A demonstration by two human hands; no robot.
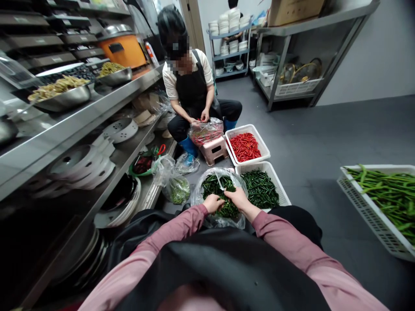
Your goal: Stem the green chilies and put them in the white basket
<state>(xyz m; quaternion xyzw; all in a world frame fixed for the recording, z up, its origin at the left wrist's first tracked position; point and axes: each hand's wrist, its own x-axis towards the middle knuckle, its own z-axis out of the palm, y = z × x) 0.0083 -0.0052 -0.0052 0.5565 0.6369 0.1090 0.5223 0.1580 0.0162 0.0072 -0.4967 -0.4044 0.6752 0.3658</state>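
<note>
Over an open clear plastic bag (pixel 197 196) of green chilies (pixel 212 183), both my hands work close together. My left hand (pixel 214 204) is closed in a pinch on a green chili, its fingertips toward the right. My right hand (pixel 238 198) is also closed, thumb and fingers pressed together on a small green chili; its detail is hard to see. Touching the bag's right side is a white basket (pixel 285 194) of loose dark green chilies (pixel 259 188). Behind that, a second white basket (pixel 266 152) holds red chilies (pixel 244 147).
Opposite, a person (pixel 194 86) handles red chilies in a plastic bag (pixel 207 131) on a pink stool (pixel 214 151). A basket of long green vegetables (pixel 389 190) stands right. Steel shelving (pixel 81 129) lines the left; a tied bag (pixel 177 188) lies beside it.
</note>
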